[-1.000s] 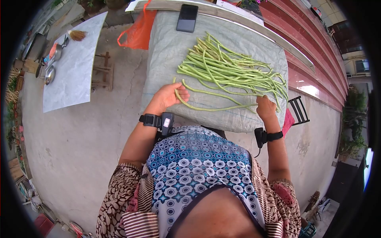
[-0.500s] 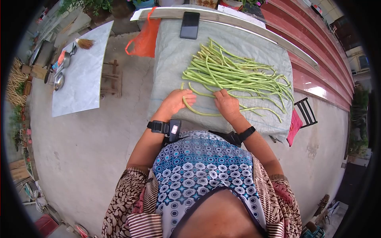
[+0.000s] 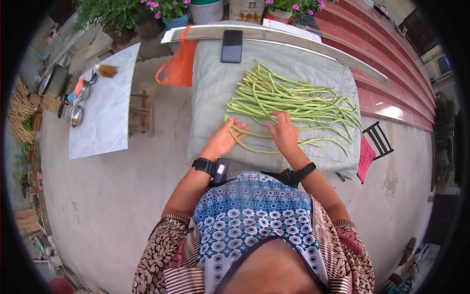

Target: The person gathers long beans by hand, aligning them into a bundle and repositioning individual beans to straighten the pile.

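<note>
Long green beans (image 3: 298, 105) lie in a loose pile on the grey woven sheet (image 3: 210, 73) that covers the table. My left hand (image 3: 226, 139) is at the pile's near left, its fingers curled at the ends of a few separate beans (image 3: 252, 148). To its right, my right hand (image 3: 285, 132) rests at the pile's near edge, fingers bent over the beans. Whether it grips one is not clear. The separate beans stretch between the two hands.
A black phone (image 3: 231, 46) lies at the sheet's far edge, near an orange plastic bag (image 3: 180, 66) and a long board (image 3: 274, 35). A grey side table (image 3: 105, 108) at left holds a brush (image 3: 106, 71) and metal bowls. Red steps (image 3: 377, 63) rise at right.
My right hand has moved slightly up toward the pile, and its fingers point more forward. My left hand stays by the bean ends. The whole view has shifted down a little.
</note>
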{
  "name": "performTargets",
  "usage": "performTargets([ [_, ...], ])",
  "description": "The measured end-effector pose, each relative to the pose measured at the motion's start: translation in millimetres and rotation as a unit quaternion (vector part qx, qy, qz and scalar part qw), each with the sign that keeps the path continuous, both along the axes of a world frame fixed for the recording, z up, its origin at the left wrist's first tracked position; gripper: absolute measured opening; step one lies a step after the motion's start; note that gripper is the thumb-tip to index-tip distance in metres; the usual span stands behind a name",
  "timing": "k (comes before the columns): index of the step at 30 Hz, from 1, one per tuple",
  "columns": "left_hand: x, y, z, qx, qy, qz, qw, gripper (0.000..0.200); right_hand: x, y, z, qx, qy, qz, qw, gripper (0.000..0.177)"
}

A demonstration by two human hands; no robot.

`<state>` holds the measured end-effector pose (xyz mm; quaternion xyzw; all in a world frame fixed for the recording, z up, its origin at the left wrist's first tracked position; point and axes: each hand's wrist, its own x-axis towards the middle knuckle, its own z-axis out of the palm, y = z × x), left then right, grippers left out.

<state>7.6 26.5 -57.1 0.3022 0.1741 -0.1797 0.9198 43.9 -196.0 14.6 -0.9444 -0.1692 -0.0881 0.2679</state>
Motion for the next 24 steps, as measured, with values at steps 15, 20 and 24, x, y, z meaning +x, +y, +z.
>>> performTargets([
  [15, -4, -22, 8, -0.047, -0.028, 0.061, 0.997, 0.037, -22, -9, -12, -0.076, 0.007, 0.124, 0.989, 0.014],
  [20, -6, -21, 5, -0.093, -0.026, 0.074, 0.993, 0.037, -23, -7, -12, -0.083, 0.043, 0.116, 0.989, 0.015],
  [24, -8, -22, 15, -0.073, -0.013, 0.086, 0.994, 0.036, -22, -5, -10, -0.100, 0.055, 0.115, 0.987, 0.016],
])
